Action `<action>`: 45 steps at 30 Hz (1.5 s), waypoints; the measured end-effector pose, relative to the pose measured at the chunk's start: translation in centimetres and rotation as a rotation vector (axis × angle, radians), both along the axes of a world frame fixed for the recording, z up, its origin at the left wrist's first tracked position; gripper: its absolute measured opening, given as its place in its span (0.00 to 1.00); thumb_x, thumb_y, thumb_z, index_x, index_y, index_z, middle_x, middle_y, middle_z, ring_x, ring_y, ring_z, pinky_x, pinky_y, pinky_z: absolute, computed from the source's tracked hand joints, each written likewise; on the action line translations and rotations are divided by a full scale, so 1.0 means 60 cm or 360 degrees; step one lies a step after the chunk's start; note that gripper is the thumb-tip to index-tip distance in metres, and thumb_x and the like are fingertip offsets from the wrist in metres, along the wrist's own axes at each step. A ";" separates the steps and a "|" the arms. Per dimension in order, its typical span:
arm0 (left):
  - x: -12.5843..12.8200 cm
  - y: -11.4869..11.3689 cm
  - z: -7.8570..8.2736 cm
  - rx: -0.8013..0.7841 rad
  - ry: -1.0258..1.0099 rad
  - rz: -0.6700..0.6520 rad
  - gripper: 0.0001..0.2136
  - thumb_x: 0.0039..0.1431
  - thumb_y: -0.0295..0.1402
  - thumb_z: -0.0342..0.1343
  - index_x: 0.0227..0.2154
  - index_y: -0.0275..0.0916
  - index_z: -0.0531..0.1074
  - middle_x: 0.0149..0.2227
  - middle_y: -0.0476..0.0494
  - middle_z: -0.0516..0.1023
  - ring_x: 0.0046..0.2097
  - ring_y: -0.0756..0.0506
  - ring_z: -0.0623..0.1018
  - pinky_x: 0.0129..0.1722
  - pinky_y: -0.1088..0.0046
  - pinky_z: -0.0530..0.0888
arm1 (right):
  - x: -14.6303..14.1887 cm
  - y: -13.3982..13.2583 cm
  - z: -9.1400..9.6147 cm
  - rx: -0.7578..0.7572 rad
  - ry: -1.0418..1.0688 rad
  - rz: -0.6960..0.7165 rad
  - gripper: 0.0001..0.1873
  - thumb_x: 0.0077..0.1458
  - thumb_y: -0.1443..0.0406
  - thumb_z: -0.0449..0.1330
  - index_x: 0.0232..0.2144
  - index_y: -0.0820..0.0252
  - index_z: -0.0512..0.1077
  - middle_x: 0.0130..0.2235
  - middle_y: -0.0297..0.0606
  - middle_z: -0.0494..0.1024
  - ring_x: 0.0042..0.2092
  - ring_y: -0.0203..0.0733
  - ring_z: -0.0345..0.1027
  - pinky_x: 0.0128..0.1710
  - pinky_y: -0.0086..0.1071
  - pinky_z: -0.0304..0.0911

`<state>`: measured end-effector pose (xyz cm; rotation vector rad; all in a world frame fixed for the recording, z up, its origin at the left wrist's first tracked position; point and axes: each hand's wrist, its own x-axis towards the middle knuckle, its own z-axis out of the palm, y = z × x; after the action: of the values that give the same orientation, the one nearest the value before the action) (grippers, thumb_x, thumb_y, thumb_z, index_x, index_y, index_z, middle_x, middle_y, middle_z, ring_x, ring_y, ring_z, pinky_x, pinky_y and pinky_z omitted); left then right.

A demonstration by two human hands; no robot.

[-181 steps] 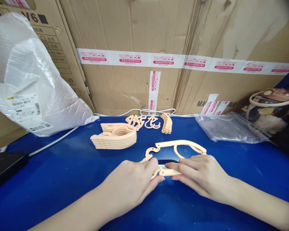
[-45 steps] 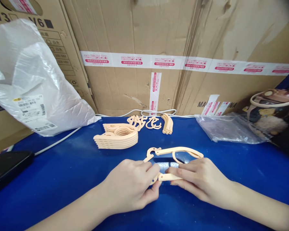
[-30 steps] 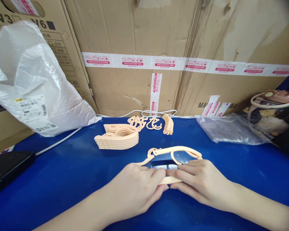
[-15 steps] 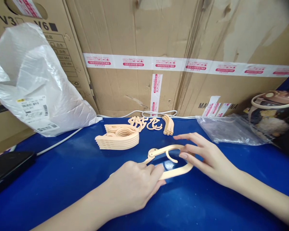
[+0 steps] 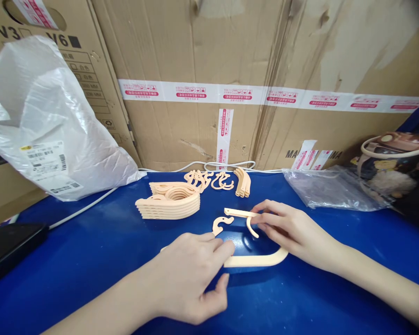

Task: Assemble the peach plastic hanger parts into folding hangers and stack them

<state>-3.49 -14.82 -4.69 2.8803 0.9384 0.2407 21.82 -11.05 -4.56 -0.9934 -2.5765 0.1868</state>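
Note:
A cream plastic folding clothes hanger (image 5: 256, 261) lies on the blue table between my hands. My left hand (image 5: 195, 274) rests over its left part with curled fingers, the thumb hanging apart below the bar. A small cream hook (image 5: 221, 224) sticks up beyond those fingers. My right hand (image 5: 288, 223) grips the hanger's upper arm (image 5: 238, 212) at its right end. That arm's left end stands apart from the hook, and a curved prong hangs under it. My palms hide parts of the hanger.
Behind lie a stack of folded hangers (image 5: 169, 207), loose hooks (image 5: 223, 181) and curved arm pieces (image 5: 242, 182). A white plastic bag (image 5: 56, 125) and black phone (image 5: 14, 246) are left; a clear bag (image 5: 335, 188) is right. Cardboard boxes (image 5: 195, 130) stand behind a white cable (image 5: 192, 164).
The hanger's upper arm has come away from the hook joint, and the hook has turned. My left thumb has dropped away from the bar. The right fingers have closed in around the arm.

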 end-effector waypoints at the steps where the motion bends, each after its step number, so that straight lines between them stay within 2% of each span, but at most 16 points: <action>1: -0.001 0.002 0.001 -0.0045 -0.0033 0.0021 0.04 0.51 0.27 0.49 0.31 0.39 0.61 0.27 0.50 0.68 0.28 0.47 0.68 0.24 0.71 0.61 | 0.001 0.000 -0.001 0.0004 -0.0015 -0.0013 0.13 0.63 0.69 0.47 0.42 0.56 0.71 0.46 0.39 0.70 0.39 0.39 0.67 0.40 0.34 0.65; 5: -0.003 0.009 -0.001 -0.0112 -0.0158 0.0059 0.06 0.47 0.23 0.48 0.29 0.39 0.61 0.27 0.50 0.65 0.30 0.47 0.66 0.26 0.72 0.61 | 0.005 0.002 -0.005 0.0064 -0.0063 -0.0062 0.16 0.61 0.72 0.47 0.43 0.54 0.71 0.47 0.39 0.68 0.35 0.38 0.67 0.35 0.34 0.65; 10: -0.005 0.014 -0.003 -0.0050 -0.0224 -0.0037 0.06 0.52 0.21 0.48 0.29 0.37 0.63 0.31 0.47 0.68 0.38 0.45 0.66 0.40 0.66 0.66 | 0.006 0.005 -0.009 0.0142 -0.0112 -0.0099 0.17 0.61 0.71 0.46 0.45 0.53 0.70 0.47 0.40 0.68 0.33 0.39 0.66 0.33 0.35 0.65; 13: -0.005 0.017 -0.005 -0.0007 -0.0289 -0.0066 0.08 0.56 0.20 0.46 0.33 0.37 0.67 0.38 0.44 0.70 0.47 0.43 0.66 0.52 0.59 0.62 | 0.007 0.008 -0.011 0.0103 -0.0097 -0.0133 0.17 0.60 0.72 0.47 0.45 0.54 0.71 0.46 0.40 0.68 0.35 0.39 0.67 0.34 0.35 0.66; 16: -0.006 0.021 -0.010 0.0079 -0.0345 -0.0033 0.12 0.57 0.18 0.45 0.37 0.38 0.69 0.51 0.40 0.67 0.58 0.40 0.61 0.58 0.57 0.59 | 0.008 0.011 -0.015 0.0037 -0.0029 -0.0187 0.16 0.60 0.72 0.48 0.44 0.54 0.71 0.46 0.39 0.68 0.35 0.39 0.68 0.35 0.34 0.66; 19: -0.009 0.025 -0.018 0.0077 -0.0346 0.0017 0.15 0.57 0.17 0.44 0.39 0.39 0.71 0.60 0.39 0.59 0.62 0.39 0.57 0.56 0.57 0.63 | 0.010 0.012 -0.019 0.0013 0.0000 -0.0223 0.16 0.60 0.71 0.48 0.44 0.53 0.72 0.45 0.38 0.69 0.35 0.39 0.68 0.35 0.35 0.66; 21: -0.010 0.026 -0.023 -0.0001 -0.0329 0.0036 0.16 0.57 0.17 0.45 0.41 0.41 0.72 0.61 0.40 0.58 0.60 0.39 0.62 0.53 0.58 0.68 | 0.010 0.013 -0.022 0.0009 0.0011 -0.0232 0.16 0.60 0.71 0.48 0.44 0.53 0.72 0.45 0.38 0.69 0.36 0.39 0.68 0.36 0.35 0.66; 24: -0.013 0.027 -0.028 -0.0138 -0.0326 0.0024 0.16 0.58 0.18 0.45 0.42 0.43 0.72 0.60 0.42 0.61 0.55 0.41 0.69 0.48 0.60 0.72 | 0.011 0.014 -0.026 -0.0027 0.0071 -0.0248 0.16 0.61 0.70 0.48 0.44 0.52 0.71 0.45 0.37 0.68 0.36 0.38 0.68 0.36 0.34 0.66; 31: -0.008 0.016 -0.025 -0.0275 -0.0421 -0.0055 0.21 0.54 0.15 0.44 0.47 0.40 0.69 0.57 0.44 0.66 0.57 0.45 0.68 0.52 0.69 0.70 | 0.007 0.011 -0.032 -0.0069 0.0153 -0.0315 0.15 0.62 0.69 0.47 0.45 0.53 0.70 0.45 0.37 0.67 0.29 0.33 0.66 0.31 0.33 0.65; 38: 0.004 0.006 -0.020 -0.0342 -0.0469 -0.0029 0.13 0.58 0.29 0.55 0.46 0.38 0.71 0.54 0.44 0.70 0.52 0.45 0.72 0.52 0.70 0.70 | 0.000 0.007 -0.032 -0.0062 0.0134 -0.0312 0.14 0.62 0.70 0.48 0.44 0.55 0.70 0.44 0.38 0.68 0.32 0.35 0.67 0.32 0.31 0.65; 45: 0.005 0.003 -0.019 -0.0333 -0.0429 -0.0084 0.12 0.59 0.25 0.52 0.46 0.39 0.71 0.52 0.45 0.71 0.51 0.46 0.73 0.49 0.72 0.70 | -0.001 0.007 -0.033 0.0066 -0.0025 -0.0333 0.14 0.63 0.68 0.48 0.44 0.55 0.71 0.44 0.39 0.70 0.34 0.39 0.67 0.35 0.35 0.66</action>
<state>-3.21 -14.64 -5.83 2.5951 0.7864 0.4812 21.77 -10.60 -6.53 -1.2434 -2.4578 0.0699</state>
